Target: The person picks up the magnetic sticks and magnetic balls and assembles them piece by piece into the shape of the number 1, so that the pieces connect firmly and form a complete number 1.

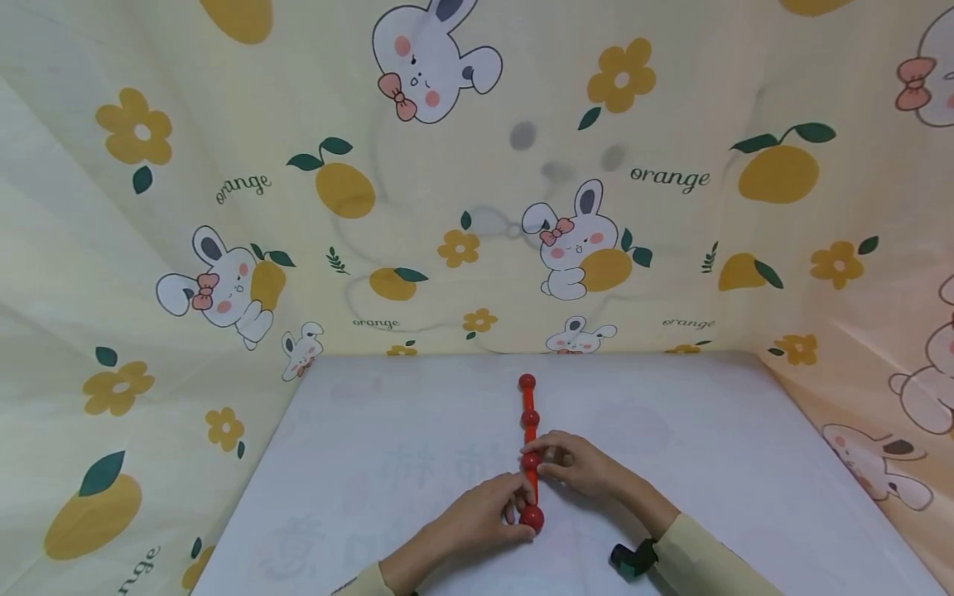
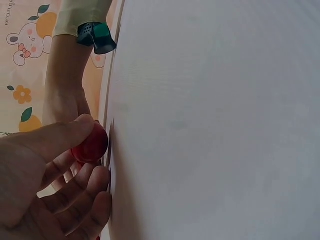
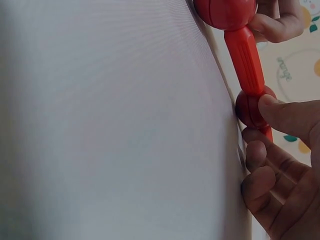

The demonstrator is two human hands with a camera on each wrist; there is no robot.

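A straight chain of red balls joined by red rods (image 1: pixel 528 399) lies on the white table, running away from the person. At its near end, my left hand (image 1: pixel 484 509) pinches the end ball (image 1: pixel 532 519) between thumb and fingers. My right hand (image 1: pixel 585 465) grips the neighbouring ball (image 1: pixel 531 461) from the right side. In the right wrist view a faceted rod (image 3: pixel 245 60) links these two balls, and the right thumb presses on the smaller-looking ball (image 3: pixel 249 111). The left wrist view has the left thumb on top of the end ball (image 2: pixel 94 145).
The white tabletop (image 1: pixel 373 430) has faint marks on it. Behind and at both sides hangs a pale yellow curtain (image 1: pixel 417 182) printed with rabbits and oranges. A small dark green and black device (image 1: pixel 633 560) sits at the right wrist by the sleeve.
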